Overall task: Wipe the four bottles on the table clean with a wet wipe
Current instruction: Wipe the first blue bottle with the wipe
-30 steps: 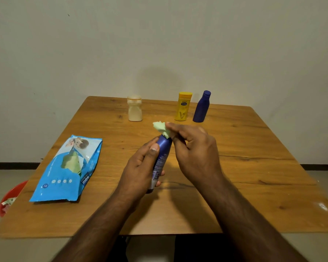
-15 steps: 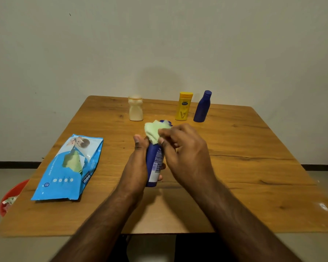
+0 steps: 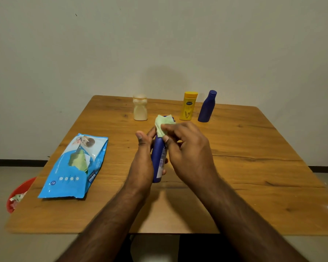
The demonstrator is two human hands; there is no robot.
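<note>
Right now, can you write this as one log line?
left hand: grips tall blue bottle | right hand: pinches pale green wipe at its top

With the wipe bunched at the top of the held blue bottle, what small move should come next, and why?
Probably drag the green wipe down the blue bottle: the right hand pinches it at the top only, while the left hand grips the body, whose label side lies uncovered.
</note>
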